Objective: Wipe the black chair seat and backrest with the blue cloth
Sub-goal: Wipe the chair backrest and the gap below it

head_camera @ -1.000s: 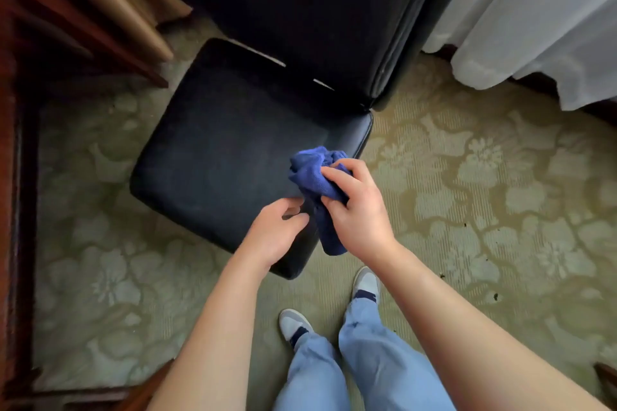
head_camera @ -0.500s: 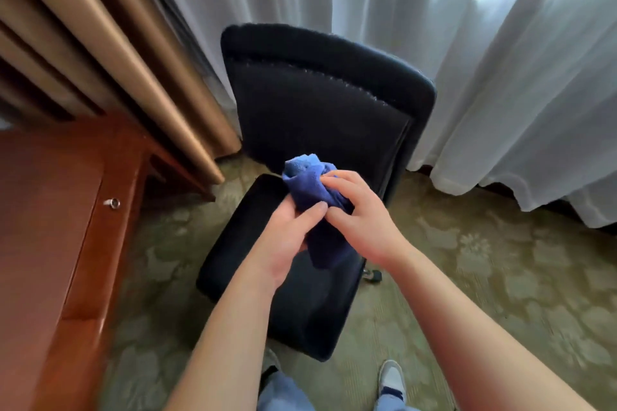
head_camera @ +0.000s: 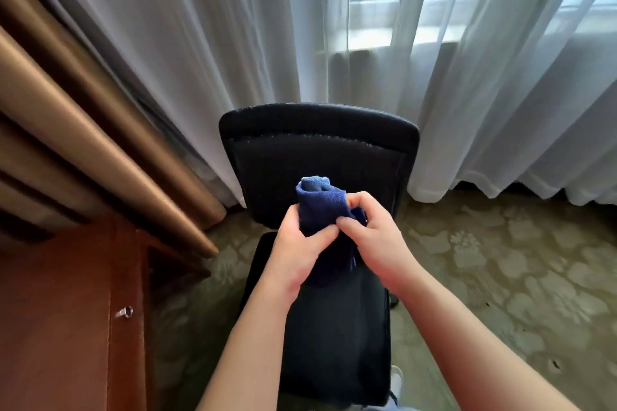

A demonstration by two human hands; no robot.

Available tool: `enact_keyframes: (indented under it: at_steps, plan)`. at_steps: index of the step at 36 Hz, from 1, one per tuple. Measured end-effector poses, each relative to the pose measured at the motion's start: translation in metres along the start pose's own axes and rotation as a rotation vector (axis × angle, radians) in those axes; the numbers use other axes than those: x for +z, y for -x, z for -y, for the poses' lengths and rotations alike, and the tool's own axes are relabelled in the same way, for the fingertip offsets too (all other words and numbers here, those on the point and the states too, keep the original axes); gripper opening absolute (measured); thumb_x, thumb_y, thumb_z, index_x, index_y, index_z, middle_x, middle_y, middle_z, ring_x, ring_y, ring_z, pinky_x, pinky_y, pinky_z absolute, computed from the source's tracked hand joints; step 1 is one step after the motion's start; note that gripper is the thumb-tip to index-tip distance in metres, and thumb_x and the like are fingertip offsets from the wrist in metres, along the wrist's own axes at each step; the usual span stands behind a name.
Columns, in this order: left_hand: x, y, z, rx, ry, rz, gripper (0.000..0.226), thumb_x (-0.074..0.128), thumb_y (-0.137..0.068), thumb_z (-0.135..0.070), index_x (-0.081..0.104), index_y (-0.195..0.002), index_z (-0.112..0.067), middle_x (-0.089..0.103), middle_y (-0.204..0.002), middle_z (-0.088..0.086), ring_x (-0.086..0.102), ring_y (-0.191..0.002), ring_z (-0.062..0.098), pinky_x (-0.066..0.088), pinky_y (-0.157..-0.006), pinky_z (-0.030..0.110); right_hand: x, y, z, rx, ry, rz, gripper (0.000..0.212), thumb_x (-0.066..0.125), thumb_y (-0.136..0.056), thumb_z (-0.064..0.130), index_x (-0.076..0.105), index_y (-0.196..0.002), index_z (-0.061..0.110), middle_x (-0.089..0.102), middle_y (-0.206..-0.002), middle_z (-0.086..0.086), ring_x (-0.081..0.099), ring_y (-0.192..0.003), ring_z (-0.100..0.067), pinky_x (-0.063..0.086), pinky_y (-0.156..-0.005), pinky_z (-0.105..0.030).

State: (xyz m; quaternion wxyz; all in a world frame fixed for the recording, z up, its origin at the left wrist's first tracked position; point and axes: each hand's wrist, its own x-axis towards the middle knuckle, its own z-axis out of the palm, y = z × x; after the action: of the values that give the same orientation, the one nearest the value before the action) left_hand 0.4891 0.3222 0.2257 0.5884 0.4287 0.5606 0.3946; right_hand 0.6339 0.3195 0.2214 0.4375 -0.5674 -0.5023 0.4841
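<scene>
While over seat [head_camera: 337, 337], cloth [head_camera: 319, 207] in hands [head_camera: 337, 240].

Both hands [head_camera: 337, 243] clenched (fingers curled)

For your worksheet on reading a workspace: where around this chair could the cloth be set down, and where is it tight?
Bare room: the black chair seat below both hands, the brown wooden desk top at left, and the patterned green carpet at right. Tight: the left hand and right hand both hold the bunched blue cloth before the black backrest, near the white curtain.
</scene>
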Motion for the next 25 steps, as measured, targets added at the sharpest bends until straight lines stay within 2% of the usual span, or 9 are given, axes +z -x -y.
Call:
enact_keyframes:
  at_steps: [4, 8, 13, 18, 20, 22, 25]
  plan:
    - [0.015, -0.012, -0.013, 0.018, -0.065, 0.077, 0.049, 0.081, -0.081, -0.002, 0.059, -0.121, -0.02, 0.076, -0.109, -0.003, 0.073, -0.098, 0.008, 0.06, -0.082, 0.026, -0.018, -0.011, 0.005, -0.009, -0.026, -0.11, 0.019, 0.062, -0.086, 0.005, 0.064, -0.091, 0.023, 0.07, -0.096, 0.001, 0.066, -0.096, -0.022, 0.055, -0.091, -0.046]
    - [0.034, -0.026, -0.026, 0.042, -0.139, 0.087, 0.051, 0.083, -0.08, -0.011, 0.057, -0.121, -0.025, 0.075, -0.109, -0.007, 0.072, -0.096, 0.004, 0.061, -0.085, 0.03, -0.035, -0.024, 0.009, -0.027, -0.033, -0.168, 0.026, 0.062, -0.087, 0.002, 0.066, -0.095, 0.026, 0.073, -0.092, 0.007, 0.068, -0.089, -0.01, 0.056, -0.084, -0.033]
    - [0.057, -0.049, -0.041, 0.057, -0.204, 0.097, 0.059, 0.085, -0.075, -0.019, 0.055, -0.124, -0.03, 0.073, -0.113, -0.011, 0.071, -0.102, 0.004, 0.06, -0.091, 0.035, -0.056, -0.051, 0.009, -0.062, -0.006, -0.236, 0.04, 0.066, -0.087, 0.008, 0.065, -0.116, 0.036, 0.07, -0.108, 0.01, 0.065, -0.105, -0.008, 0.054, -0.098, -0.04]
    - [0.077, -0.075, -0.053, 0.101, -0.178, 0.048, 0.053, 0.083, -0.079, -0.015, 0.056, -0.122, -0.03, 0.073, -0.112, -0.011, 0.071, -0.101, 0.004, 0.06, -0.091, 0.035, -0.072, -0.077, 0.01, -0.071, 0.043, -0.239, 0.059, 0.068, -0.089, 0.016, 0.05, -0.14, 0.039, 0.063, -0.125, 0.012, 0.06, -0.118, -0.006, 0.047, -0.107, -0.036]
    - [0.084, -0.085, -0.055, 0.107, -0.157, 0.019, 0.054, 0.082, -0.08, -0.014, 0.055, -0.125, -0.03, 0.073, -0.113, -0.01, 0.07, -0.103, 0.006, 0.059, -0.093, 0.038, -0.079, -0.08, 0.011, -0.088, 0.069, -0.244, 0.061, 0.069, -0.09, 0.019, 0.047, -0.142, 0.043, 0.055, -0.133, 0.014, 0.061, -0.117, -0.01, 0.05, -0.104, -0.035]
    - [0.09, -0.096, -0.057, 0.102, -0.137, -0.007, 0.056, 0.079, -0.08, -0.012, 0.054, -0.126, -0.031, 0.072, -0.114, -0.009, 0.07, -0.104, 0.009, 0.059, -0.093, 0.042, -0.086, -0.081, 0.011, -0.107, 0.082, -0.229, 0.059, 0.07, -0.089, 0.022, 0.048, -0.139, 0.045, 0.05, -0.136, 0.018, 0.063, -0.113, -0.006, 0.053, -0.101, -0.033]
    - [0.097, -0.112, -0.062, 0.104, -0.134, 0.004, 0.057, 0.076, -0.081, -0.009, 0.053, -0.128, -0.03, 0.072, -0.116, -0.007, 0.07, -0.107, 0.011, 0.058, -0.095, 0.043, -0.094, -0.084, 0.007, -0.115, 0.091, -0.117, 0.057, 0.068, -0.084, 0.043, 0.049, -0.137, 0.048, 0.049, -0.139, 0.022, 0.057, -0.123, -0.002, 0.051, -0.105, -0.037]
